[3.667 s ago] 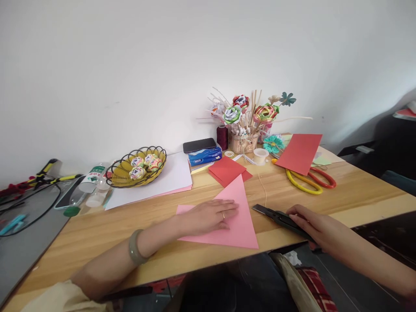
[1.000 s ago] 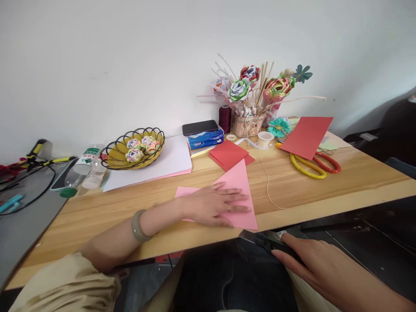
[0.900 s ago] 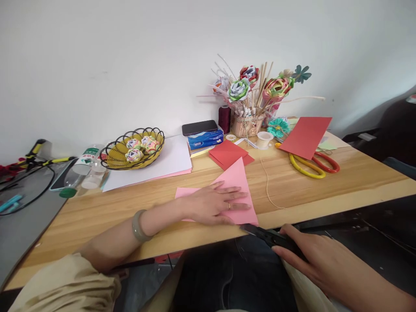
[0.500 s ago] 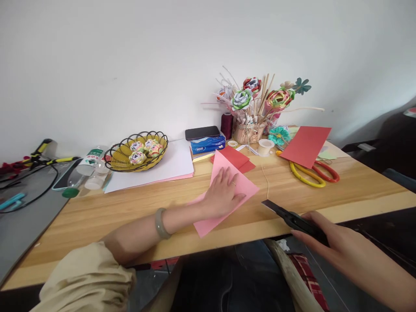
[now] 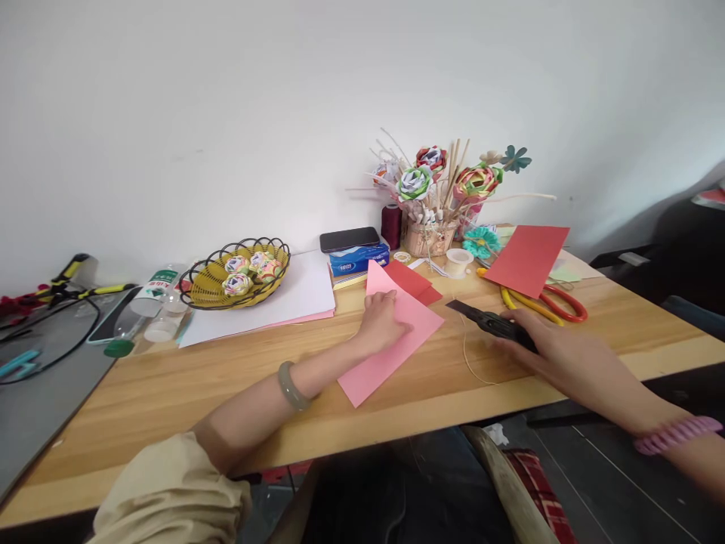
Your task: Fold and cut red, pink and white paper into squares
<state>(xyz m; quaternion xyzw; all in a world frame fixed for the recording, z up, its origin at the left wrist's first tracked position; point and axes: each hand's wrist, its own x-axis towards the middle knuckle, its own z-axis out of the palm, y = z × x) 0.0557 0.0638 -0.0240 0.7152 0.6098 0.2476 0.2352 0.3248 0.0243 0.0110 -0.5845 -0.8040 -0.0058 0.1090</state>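
The right hand (image 5: pixel 541 344) is clamped around a cutter (image 5: pixel 495 325), blade (image 5: pixel 463 309) near a corner of the pink paper (image 5: pixel 390 357), which lies on the table (image 5: pixel 186 385) under the left hand (image 5: pixel 381 321); I can't tell whether that hand pinches it.

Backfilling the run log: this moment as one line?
left hand: on pink paper | right hand: gripping box cutter | blade: extended, tip near paper's right corner

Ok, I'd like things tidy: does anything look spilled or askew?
The green-capped bottle at far left lies down instead of standing; no spill shows. A red sheet lies askew over the scissors, partly hiding them.
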